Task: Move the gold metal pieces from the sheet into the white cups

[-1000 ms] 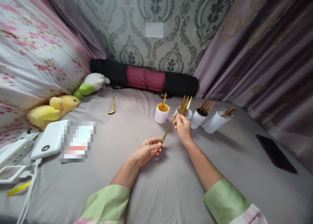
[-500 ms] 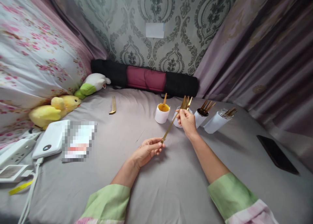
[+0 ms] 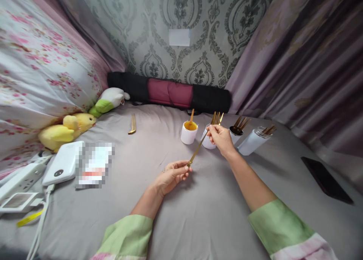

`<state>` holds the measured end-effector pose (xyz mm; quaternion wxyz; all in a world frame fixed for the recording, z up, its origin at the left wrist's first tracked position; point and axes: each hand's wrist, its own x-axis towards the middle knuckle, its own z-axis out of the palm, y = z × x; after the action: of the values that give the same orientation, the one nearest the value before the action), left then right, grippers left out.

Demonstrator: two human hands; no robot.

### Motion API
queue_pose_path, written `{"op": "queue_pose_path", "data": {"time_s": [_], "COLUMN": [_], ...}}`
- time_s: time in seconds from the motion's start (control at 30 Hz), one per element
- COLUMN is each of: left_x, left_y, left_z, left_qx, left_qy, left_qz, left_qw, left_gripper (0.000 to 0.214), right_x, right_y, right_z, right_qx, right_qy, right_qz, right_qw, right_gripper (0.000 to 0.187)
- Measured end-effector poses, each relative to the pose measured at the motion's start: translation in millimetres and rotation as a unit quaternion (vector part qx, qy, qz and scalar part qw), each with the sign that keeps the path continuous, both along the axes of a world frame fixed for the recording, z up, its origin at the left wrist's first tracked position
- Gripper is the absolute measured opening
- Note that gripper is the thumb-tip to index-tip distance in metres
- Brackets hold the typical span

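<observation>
My left hand (image 3: 172, 175) rests on the grey sheet and pinches the near end of a long gold utensil (image 3: 196, 154), which slants up to the right. My right hand (image 3: 221, 138) is closed in a pinch just above a white cup (image 3: 208, 142) that holds several gold utensils; the slanted utensil's far end runs under its fingers, so what they grip is hidden. Left of that cup stands a white cup with a yellow inside (image 3: 189, 132) and one utensil. To the right stand a dark-rimmed white cup (image 3: 236, 133) and a tilted white cup (image 3: 251, 142), both with utensils.
Loose gold utensils (image 3: 132, 124) lie on the grey sheet (image 3: 204, 214) at the back left. Plush toys (image 3: 68, 126), a white power bank (image 3: 62, 168) and a power strip (image 3: 19, 178) sit left. A black phone (image 3: 326, 179) lies right. A black-and-maroon bag (image 3: 170, 91) lines the wall.
My right hand has moved up and to the right, from the utensil's upper part to just above the cup of utensils. My left hand has kept its pinch.
</observation>
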<state>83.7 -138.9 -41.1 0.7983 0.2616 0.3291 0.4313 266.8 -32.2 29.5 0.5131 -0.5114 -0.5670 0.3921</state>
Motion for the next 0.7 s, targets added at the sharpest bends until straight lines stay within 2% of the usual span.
{"op": "queue_pose_path", "data": {"time_s": [0.3,0.7], "left_x": [-2,-6], "left_y": [2,4], "left_z": [-1.0,3.4], "left_qx": [-0.032,-0.058], "left_qy": [-0.02,-0.068], "left_qz": [0.024,0.061], "left_qw": [0.999,0.994], "left_gripper": [0.032,0.028], "right_x": [5,16], "right_y": [5,37], "right_z": [8.4,52.1], "right_qx": [0.016,0.112], "right_qy": [-0.015,0.01], "right_qz": [0.0,-0.077], "right_qw": [1.0,0.991], "right_gripper": [0.03,0.028]}}
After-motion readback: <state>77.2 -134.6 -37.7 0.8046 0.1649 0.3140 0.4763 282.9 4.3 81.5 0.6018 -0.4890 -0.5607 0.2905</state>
